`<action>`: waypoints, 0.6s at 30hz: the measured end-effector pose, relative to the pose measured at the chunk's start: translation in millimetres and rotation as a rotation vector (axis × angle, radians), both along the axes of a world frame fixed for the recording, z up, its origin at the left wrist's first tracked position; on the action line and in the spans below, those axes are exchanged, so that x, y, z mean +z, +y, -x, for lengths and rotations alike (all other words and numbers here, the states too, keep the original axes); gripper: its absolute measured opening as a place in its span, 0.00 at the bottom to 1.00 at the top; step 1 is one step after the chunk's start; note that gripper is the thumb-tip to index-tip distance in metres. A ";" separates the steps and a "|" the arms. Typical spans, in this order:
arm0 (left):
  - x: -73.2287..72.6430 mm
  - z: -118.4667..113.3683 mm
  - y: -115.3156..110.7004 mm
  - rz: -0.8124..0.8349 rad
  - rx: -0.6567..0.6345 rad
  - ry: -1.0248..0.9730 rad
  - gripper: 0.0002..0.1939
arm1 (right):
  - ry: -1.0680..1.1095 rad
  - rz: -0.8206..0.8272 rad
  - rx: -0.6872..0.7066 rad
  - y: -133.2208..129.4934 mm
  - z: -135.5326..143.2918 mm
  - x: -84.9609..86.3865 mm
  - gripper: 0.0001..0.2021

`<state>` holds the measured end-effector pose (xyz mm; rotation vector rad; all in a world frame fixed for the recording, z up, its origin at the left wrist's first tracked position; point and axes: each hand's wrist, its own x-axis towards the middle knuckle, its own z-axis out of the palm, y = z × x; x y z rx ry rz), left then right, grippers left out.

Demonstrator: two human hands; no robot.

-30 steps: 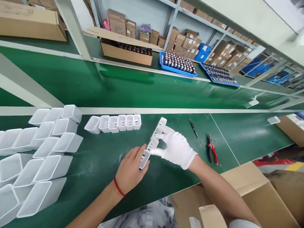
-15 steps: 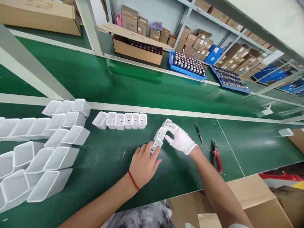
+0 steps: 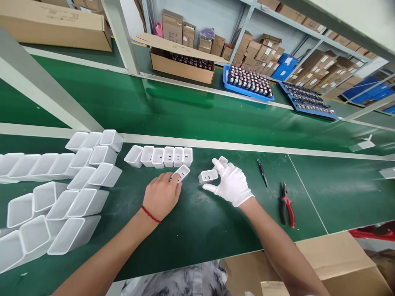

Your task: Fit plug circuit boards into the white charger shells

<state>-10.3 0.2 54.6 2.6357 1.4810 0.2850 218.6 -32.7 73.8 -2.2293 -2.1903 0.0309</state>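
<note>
My bare left hand (image 3: 162,195), with a red string on its wrist, grips a small white slotted case (image 3: 181,173) just below the right end of a row of similar cases (image 3: 158,158). My right hand (image 3: 231,183), in a white glove, has its thumb and fingers spread around another slotted case (image 3: 208,176), which lies tilted on the green table. One more white case (image 3: 222,160) shows behind the gloved fingers, partly hidden.
Many white cases (image 3: 79,199) stand in rows at the left. Tweezers (image 3: 263,173) and red-black pliers (image 3: 286,205) lie to the right. A raised ledge behind holds an open carton (image 3: 182,69) and a blue tray (image 3: 248,84). Cardboard boxes (image 3: 342,263) sit below the front edge.
My left hand has moved left with one case, away from the other two. The middle case has turned sideways, and my right hand's thumb and fingers have spread wider.
</note>
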 end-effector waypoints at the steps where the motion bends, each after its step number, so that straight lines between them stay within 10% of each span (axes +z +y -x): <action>1: 0.6 1.9 2.1 -0.003 0.028 0.007 0.12 | -0.018 -0.013 0.011 1.9 6.0 -2.4 0.42; 6: 0.4 20.1 4.0 0.053 0.057 -0.036 0.18 | 0.103 -0.064 0.205 14.5 20.3 -6.0 0.22; 11: -8.8 60.9 -2.9 0.213 -0.090 -0.124 0.28 | 0.160 0.002 0.328 14.9 13.6 -2.3 0.29; 18: -16.0 69.5 5.3 0.162 0.076 -0.215 0.31 | 0.390 -0.141 0.341 22.5 19.5 -29.7 0.36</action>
